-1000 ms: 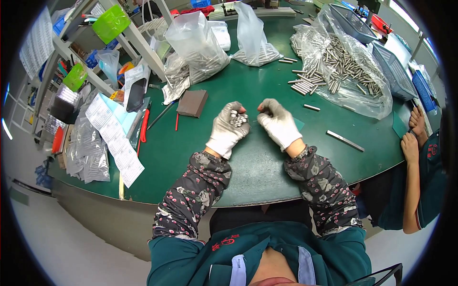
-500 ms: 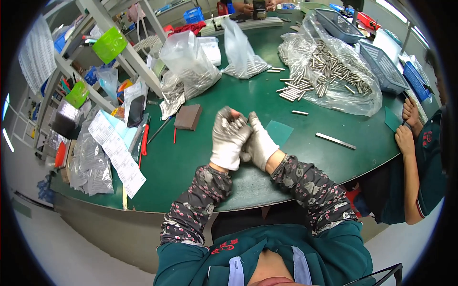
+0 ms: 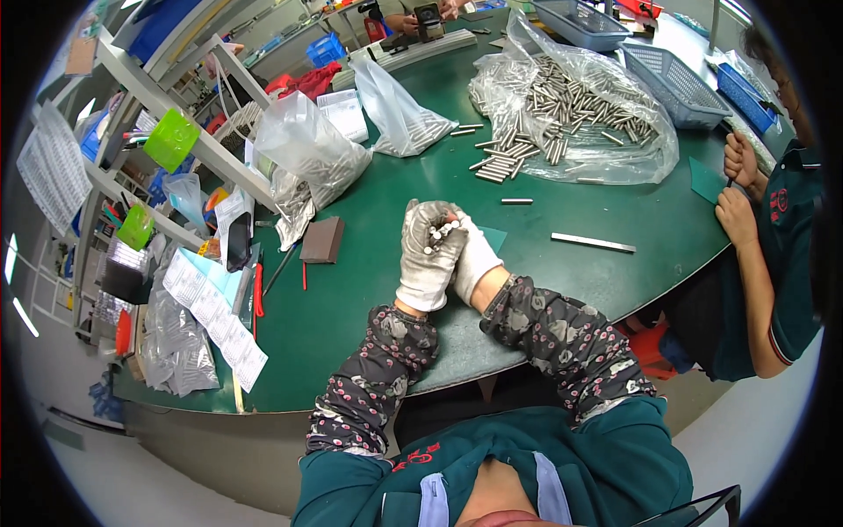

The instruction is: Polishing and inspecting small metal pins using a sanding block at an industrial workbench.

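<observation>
Gloved in whitish, grey-stained fabric, my left hand (image 3: 426, 268) curls round a small bundle of metal pins (image 3: 442, 234), whose shiny round ends show at the top. My right hand (image 3: 479, 263), also gloved, presses against the left from the side; its fingers are mostly hidden behind the left hand and the bundle. Both are over the green table, close to a thin green sheet (image 3: 493, 239). A single pin (image 3: 516, 201) lies beyond them to the right, and a flat metal bar (image 3: 593, 242) rests farther right. Many more pins (image 3: 562, 114) spill from an open clear plastic bag (image 3: 645, 162).
Left of my hands sits a brown block (image 3: 322, 240) beside a red stick. Filled plastic bags (image 3: 307, 149) stand behind it. Papers (image 3: 211, 307) and red-handled pliers (image 3: 258, 290) lie at the left. Blue baskets (image 3: 676, 83) and another person's hands (image 3: 739, 189) are at the right.
My hands have turned and closed together, so the pin ends now show at the top of my left hand. The whole view has shifted, moving the table items leftward.
</observation>
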A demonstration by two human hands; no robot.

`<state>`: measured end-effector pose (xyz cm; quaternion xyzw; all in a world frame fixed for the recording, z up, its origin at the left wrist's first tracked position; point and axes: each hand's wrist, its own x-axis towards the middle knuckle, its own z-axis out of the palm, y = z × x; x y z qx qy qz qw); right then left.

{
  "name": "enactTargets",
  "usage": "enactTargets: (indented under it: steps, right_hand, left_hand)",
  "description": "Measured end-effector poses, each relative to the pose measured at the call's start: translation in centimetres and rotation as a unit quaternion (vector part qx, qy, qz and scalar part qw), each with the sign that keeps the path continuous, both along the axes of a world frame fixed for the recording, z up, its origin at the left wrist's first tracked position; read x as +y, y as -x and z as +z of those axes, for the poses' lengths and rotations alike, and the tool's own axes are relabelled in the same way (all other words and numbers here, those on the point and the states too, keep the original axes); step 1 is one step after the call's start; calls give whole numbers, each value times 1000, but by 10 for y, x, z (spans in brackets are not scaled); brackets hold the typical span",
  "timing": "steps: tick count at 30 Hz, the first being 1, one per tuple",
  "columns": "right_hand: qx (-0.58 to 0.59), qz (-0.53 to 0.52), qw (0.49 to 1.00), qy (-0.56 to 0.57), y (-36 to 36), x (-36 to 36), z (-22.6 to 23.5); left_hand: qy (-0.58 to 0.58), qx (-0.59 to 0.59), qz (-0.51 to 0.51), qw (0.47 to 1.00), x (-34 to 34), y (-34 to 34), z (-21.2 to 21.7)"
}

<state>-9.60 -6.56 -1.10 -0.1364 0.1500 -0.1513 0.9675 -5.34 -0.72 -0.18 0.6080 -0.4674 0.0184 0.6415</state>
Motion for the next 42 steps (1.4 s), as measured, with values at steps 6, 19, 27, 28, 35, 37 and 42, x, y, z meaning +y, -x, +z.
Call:
enactTargets:
  steps: [6, 19, 27, 28, 35, 37, 42]
  right_hand:
    - [-44, -20, 999, -9, -1, 3, 1]
    - [-73, 5, 997, -37, 2, -13, -3]
    - [-3, -19, 998, -53, -1, -10, 0]
    - [-2, -20, 998, -53, 1, -14, -5]
    - [57, -118, 991, -11, 0, -13, 3]
    - [69, -148, 987, 0, 1, -12, 7]
    - [46, -116, 992, -9, -1, -11, 6]
  left_hand:
    - [7, -10, -5, 1000, -3, 0, 4]
    - [-46, -216, 62, 973, -5, 1, 9]
    - [7, -102, 4, 995, -7, 3, -3]
    - [10, 9, -38, 999, -6, 7, -3]
    - [56, 228, -116, 965, -7, 14, 3]
    - [91, 245, -117, 958, -8, 11, 1]
    - [130, 337, -138, 922, -10, 10, -1]
